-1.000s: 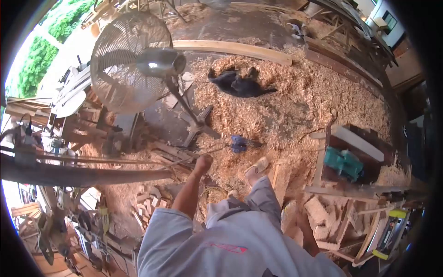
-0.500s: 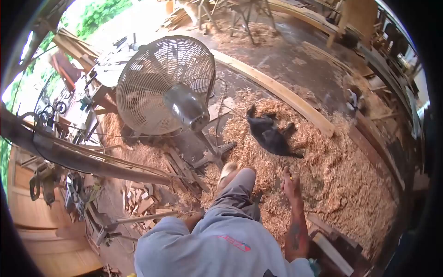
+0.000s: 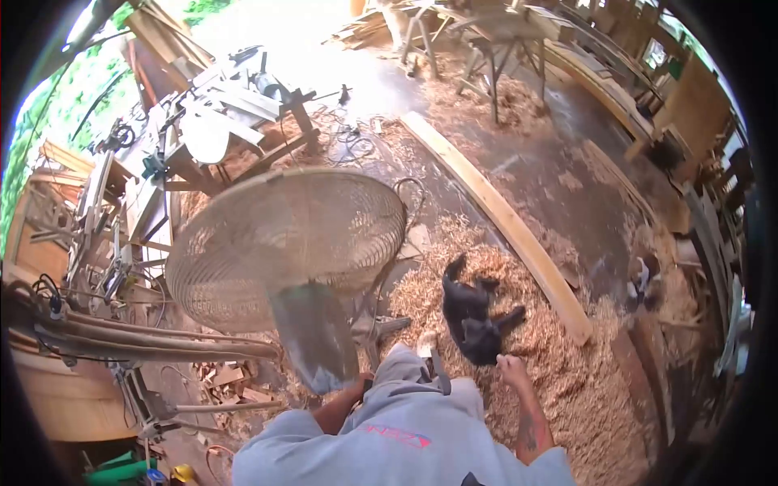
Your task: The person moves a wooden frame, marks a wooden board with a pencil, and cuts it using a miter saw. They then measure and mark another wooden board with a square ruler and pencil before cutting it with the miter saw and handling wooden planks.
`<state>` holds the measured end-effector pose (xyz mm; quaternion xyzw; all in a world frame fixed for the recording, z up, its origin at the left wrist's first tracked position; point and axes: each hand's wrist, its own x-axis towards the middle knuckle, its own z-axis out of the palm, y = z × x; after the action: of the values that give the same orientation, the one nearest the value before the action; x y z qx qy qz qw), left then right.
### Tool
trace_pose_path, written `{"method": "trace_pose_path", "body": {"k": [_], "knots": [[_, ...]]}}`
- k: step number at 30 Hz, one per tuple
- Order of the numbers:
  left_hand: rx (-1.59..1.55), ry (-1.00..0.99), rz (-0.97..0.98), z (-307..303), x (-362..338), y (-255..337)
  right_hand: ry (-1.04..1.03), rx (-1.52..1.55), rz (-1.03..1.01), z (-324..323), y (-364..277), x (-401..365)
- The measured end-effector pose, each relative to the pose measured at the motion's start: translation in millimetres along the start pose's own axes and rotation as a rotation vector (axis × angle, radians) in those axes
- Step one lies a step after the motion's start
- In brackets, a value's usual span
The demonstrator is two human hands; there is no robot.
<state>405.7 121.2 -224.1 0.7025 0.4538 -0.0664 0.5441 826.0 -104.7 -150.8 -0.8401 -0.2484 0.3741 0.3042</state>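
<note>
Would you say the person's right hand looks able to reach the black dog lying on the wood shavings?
Probably yes. The right hand hangs close to the black dog, with only loose wood shavings around them and nothing blocking the way. The person may need to bend down.

A woodworking shop: wood shavings [image 3: 583, 381], long plank [image 3: 502, 219], saw bench [image 3: 219, 121].

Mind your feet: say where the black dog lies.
Head view, right of centre: the black dog lies on the shavings, just beyond the right hand, between fan and plank.
</note>
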Motion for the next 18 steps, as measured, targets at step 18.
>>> {"method": "trace_pose_path", "body": {"k": [18], "knots": [[-0.524,0.511,-0.385,150,90,20,-0.611,-0.494,-0.781,56,-473,347]]}}
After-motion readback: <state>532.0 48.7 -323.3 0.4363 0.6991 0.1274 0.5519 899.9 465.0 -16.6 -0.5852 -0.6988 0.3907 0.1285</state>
